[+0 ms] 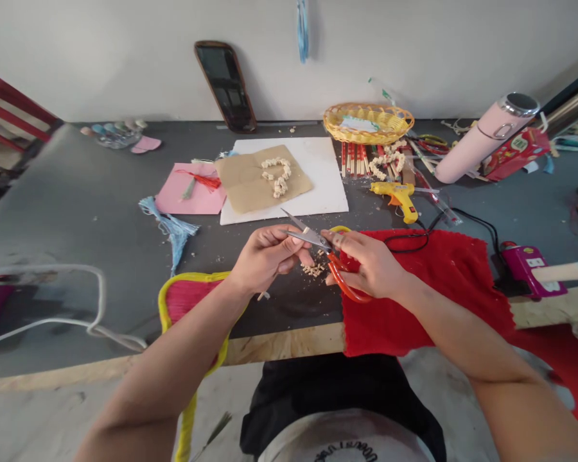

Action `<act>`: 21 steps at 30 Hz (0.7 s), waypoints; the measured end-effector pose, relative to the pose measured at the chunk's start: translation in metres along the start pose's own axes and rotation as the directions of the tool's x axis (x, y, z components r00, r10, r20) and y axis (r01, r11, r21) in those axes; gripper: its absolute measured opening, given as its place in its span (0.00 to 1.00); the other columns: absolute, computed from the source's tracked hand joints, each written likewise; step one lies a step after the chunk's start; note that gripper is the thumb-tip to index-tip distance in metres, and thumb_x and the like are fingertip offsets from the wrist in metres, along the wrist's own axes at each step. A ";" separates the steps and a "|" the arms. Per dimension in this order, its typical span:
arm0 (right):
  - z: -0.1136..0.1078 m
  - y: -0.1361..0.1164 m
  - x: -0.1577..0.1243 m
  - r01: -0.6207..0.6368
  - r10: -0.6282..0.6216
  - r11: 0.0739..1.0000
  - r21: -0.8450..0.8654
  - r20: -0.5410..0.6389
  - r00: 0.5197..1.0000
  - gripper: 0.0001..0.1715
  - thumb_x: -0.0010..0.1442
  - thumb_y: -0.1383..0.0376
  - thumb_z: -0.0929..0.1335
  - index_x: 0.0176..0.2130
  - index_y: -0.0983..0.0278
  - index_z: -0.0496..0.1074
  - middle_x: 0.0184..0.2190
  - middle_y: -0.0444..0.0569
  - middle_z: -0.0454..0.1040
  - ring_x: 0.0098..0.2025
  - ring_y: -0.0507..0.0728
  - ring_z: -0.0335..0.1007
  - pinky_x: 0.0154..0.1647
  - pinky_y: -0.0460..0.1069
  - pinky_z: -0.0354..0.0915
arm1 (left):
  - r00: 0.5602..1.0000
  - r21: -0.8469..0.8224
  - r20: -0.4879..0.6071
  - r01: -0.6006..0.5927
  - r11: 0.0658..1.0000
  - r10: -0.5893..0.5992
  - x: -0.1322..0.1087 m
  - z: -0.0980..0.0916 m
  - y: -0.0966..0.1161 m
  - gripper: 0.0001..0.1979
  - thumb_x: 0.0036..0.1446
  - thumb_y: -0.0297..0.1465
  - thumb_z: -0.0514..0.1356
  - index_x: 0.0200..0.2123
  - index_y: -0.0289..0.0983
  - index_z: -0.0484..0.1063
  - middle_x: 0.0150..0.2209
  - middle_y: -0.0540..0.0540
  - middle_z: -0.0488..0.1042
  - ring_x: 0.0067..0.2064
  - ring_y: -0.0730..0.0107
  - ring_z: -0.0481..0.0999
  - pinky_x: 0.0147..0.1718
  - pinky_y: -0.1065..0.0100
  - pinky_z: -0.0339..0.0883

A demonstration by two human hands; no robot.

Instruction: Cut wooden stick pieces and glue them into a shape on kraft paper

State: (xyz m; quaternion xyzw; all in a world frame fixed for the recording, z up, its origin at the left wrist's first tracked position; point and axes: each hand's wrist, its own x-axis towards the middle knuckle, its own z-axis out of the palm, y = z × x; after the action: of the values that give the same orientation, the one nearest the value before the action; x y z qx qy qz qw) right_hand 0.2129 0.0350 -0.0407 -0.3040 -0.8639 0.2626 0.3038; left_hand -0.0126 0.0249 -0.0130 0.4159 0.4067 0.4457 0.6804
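In my right hand point(373, 263) is a pair of scissors point(341, 279) with orange handles, its blades parted and pointing up to the left. My left hand point(270, 253) is closed on a thin pale stick point(264, 296); one end pokes out below the palm. A pale bit shows between the scissor blades at my left fingertips. Under both hands lies a pile of short cut stick pieces point(313, 270) with crumbs around it. Beyond them, a curved shape of glued pale pieces point(278, 176) rests on a brown paper sheet point(243, 186).
A yellow glue gun point(397, 197), a wicker basket point(368, 131) and a pink flask point(484, 141) stand toward the right. Red cloth point(414, 314) hangs over the front edge. On the left are a blue tassel point(173, 231) and pink paper point(185, 192). A phone point(226, 86) leans against the wall.
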 end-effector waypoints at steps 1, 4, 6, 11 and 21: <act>0.000 -0.001 0.000 -0.016 0.016 1.000 -0.004 0.003 1.000 0.39 0.60 0.51 0.70 0.64 0.61 0.61 0.49 0.56 0.75 0.52 0.63 0.73 0.52 0.58 0.71 | 1.000 0.016 -0.010 -0.011 1.000 0.011 0.000 0.000 -0.001 0.15 0.46 0.41 0.71 0.27 0.34 0.77 0.20 0.44 0.77 0.14 0.83 0.55 0.13 0.75 0.45; -0.002 -0.002 0.001 -0.052 0.052 0.999 0.008 -0.019 0.998 0.36 0.60 0.53 0.71 0.63 0.61 0.63 0.50 0.56 0.74 0.52 0.62 0.73 0.53 0.58 0.71 | 0.995 0.134 -0.053 -0.078 0.988 0.086 0.002 -0.001 -0.004 0.17 0.51 0.43 0.68 0.29 0.34 0.75 0.23 0.43 0.79 0.15 0.81 0.60 0.13 0.75 0.50; -0.002 -0.001 0.002 -0.077 0.079 0.996 0.033 -0.073 0.994 0.36 0.59 0.55 0.71 0.62 0.61 0.63 0.51 0.55 0.74 0.51 0.61 0.73 0.53 0.58 0.71 | 0.984 0.261 -0.086 -0.130 0.957 0.157 0.003 -0.003 -0.006 0.16 0.53 0.42 0.67 0.34 0.34 0.75 0.26 0.43 0.80 0.17 0.80 0.64 0.15 0.76 0.55; -0.004 0.007 0.003 -0.191 0.200 0.980 0.061 -0.204 0.958 0.40 0.56 0.53 0.74 0.62 0.61 0.63 0.49 0.55 0.74 0.46 0.60 0.73 0.50 0.59 0.73 | 0.909 0.618 -0.209 -0.163 0.769 0.360 0.007 -0.011 -0.011 0.10 0.55 0.35 0.65 0.36 0.35 0.76 0.30 0.45 0.81 0.22 0.77 0.72 0.23 0.75 0.64; -0.004 0.006 0.005 -0.179 0.186 0.982 0.054 -0.207 0.960 0.41 0.55 0.50 0.73 0.62 0.61 0.63 0.49 0.55 0.74 0.46 0.61 0.72 0.48 0.60 0.73 | 0.904 0.714 -0.145 -0.186 0.675 0.402 0.008 -0.016 -0.016 0.10 0.57 0.35 0.61 0.32 0.34 0.78 0.26 0.45 0.80 0.20 0.76 0.64 0.20 0.74 0.58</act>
State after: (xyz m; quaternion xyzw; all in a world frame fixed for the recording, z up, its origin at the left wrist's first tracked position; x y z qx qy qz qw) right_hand 0.2149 0.0436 -0.0406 -0.4032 -0.7902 0.2709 0.3736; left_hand -0.0212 0.0320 -0.0346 0.6274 0.5639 0.4243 0.3292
